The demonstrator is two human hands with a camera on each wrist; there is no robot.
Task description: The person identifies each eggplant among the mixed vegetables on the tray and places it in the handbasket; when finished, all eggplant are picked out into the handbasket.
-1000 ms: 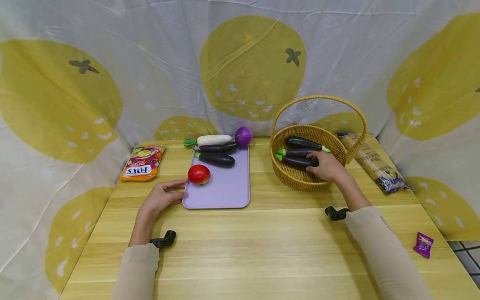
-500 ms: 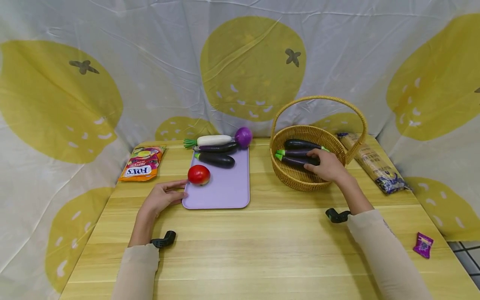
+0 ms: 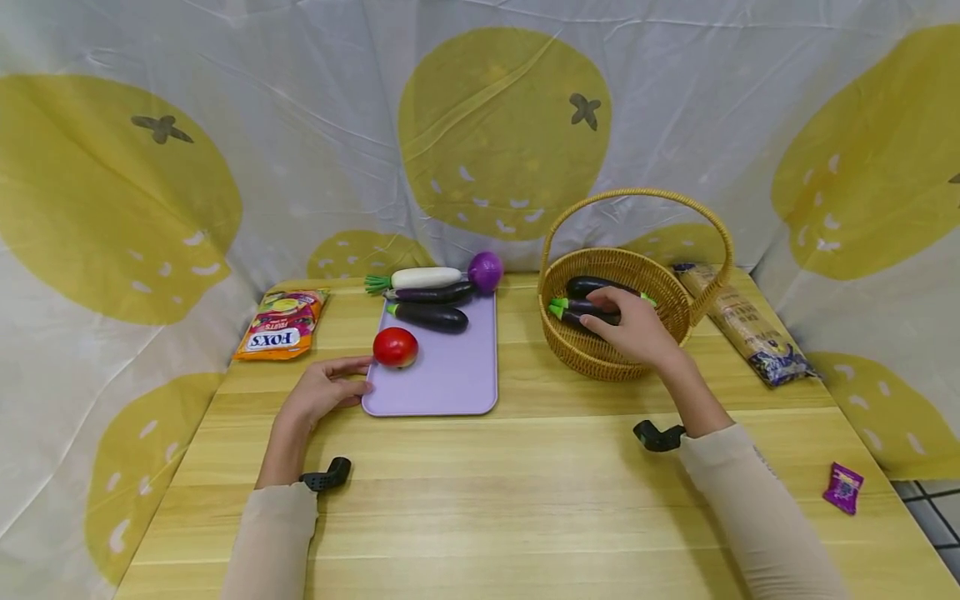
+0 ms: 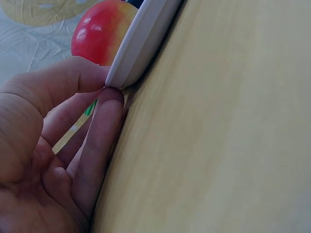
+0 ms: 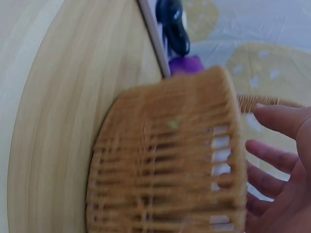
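My left hand (image 3: 322,392) pinches the near left corner of the lilac tray (image 3: 457,387); in the left wrist view the thumb (image 4: 73,75) and a fingertip meet at its rim. On the tray lie a red tomato-like fruit (image 3: 395,347), a dark eggplant (image 3: 431,317), a slimmer eggplant (image 3: 435,293), a white radish (image 3: 427,278) and a purple onion (image 3: 485,272). Over the wicker basket (image 3: 592,365) my right hand (image 3: 633,329) is spread, fingers relaxed above several eggplants (image 3: 588,287). The right wrist view shows a gap between thumb and fingers, with nothing held.
The basket's tall arched handle (image 3: 637,192) rises behind my right hand. An orange candy bag (image 3: 283,325) lies at the left, a long printed packet (image 3: 750,325) right of the basket. A small purple candy (image 3: 843,487) is near the right table edge.
My right hand has drawn slightly left and up off the eggplant it was on, and its fingers have loosened. The left hand stays on the tray. The eggplants in the basket look settled.
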